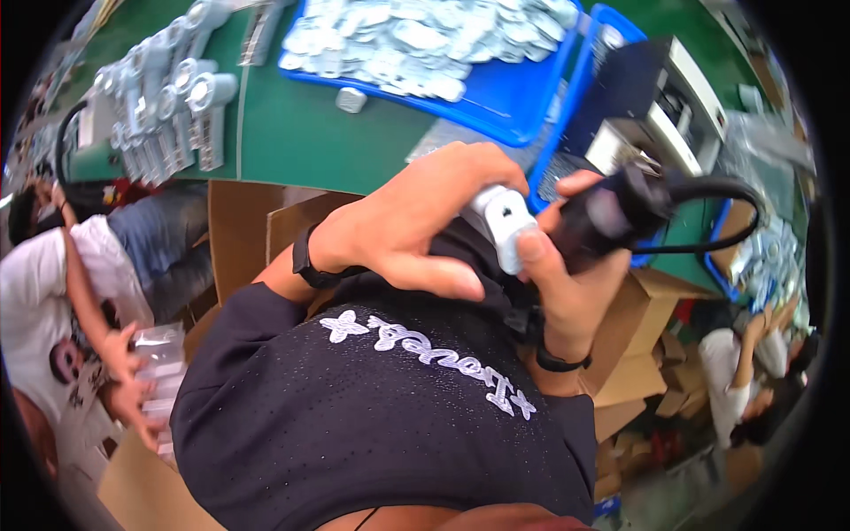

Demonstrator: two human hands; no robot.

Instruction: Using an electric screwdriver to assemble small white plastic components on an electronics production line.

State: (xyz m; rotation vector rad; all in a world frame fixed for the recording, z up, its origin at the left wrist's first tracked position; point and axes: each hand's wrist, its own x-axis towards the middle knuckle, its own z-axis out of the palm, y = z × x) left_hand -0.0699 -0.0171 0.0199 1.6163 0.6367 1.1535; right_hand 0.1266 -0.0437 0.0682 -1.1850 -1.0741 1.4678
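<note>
Left hand (pixel 425 208): fingers bent over the upper end of the white part, thumb apart from it; whether it grips, I cannot tell.
Right hand (pixel 575 288): grasping the black tool (pixel 606 217), blurred, with its thumb on the white part.
White part (pixel 506 228): between the two hands, tilted.
Lettering (pixel 443 358): pale script with stars on the black shirt (pixel 354 425), nearer the body than both hands.
Table edge: just beyond the left wrist; green tabletop (pixel 297 128) extends ahead, left of the blue tray (pixel 500 102).
Tight side: cable (pixel 753 199) loops right of the right hand.
</note>
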